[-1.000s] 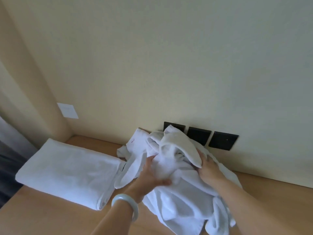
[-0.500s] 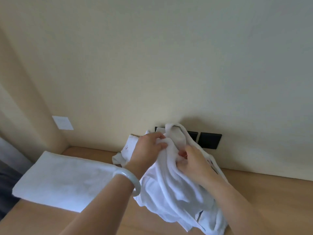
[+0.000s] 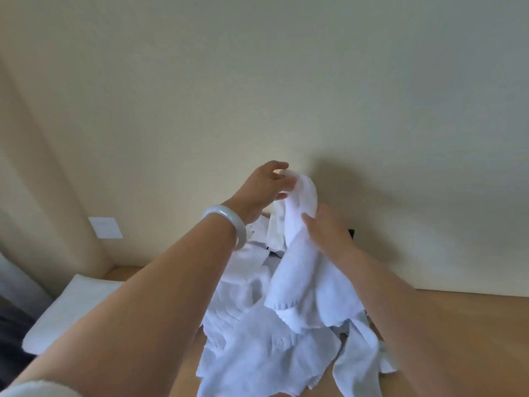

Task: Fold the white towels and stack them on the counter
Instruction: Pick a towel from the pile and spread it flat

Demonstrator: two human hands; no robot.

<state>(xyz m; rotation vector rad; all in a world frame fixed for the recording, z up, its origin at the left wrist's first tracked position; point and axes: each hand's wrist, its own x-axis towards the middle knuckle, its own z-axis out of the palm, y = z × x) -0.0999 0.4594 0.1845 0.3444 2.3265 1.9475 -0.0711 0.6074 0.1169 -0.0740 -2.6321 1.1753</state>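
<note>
1. The left hand (image 3: 267, 181) pinches the top end of the lifted towel (image 3: 303, 267) between thumb and fingertips, high above the loose heap (image 3: 252, 333). Holding the cloth by one end probably lets it hang straight so that an edge can be found.
2. The right hand (image 3: 329, 233) grips the same towel just below that pinch, with its thumb across the cloth. It is likely there to feel along the hem for a corner, or to steady the hanging length.
3. The lower part of the lifted towel drapes down and touches the heap, so it is not yet clear of the other cloths.
4. The heap lies crumpled on the desk (image 3: 463, 325), close to the wall and under both forearms. It serves as the supply of unfolded towels, within easy reach.
5. The folded towel (image 3: 71, 308) lies flat on the desk just left of the heap. It seems to be set apart there as the base of the stack, where the loose cloth will not disturb it.
6. A dark wall socket (image 3: 351, 234) shows behind the heap, mostly hidden.
7. The task looks to be early: one towel is folded, and how many remain in the heap cannot be told.
</note>
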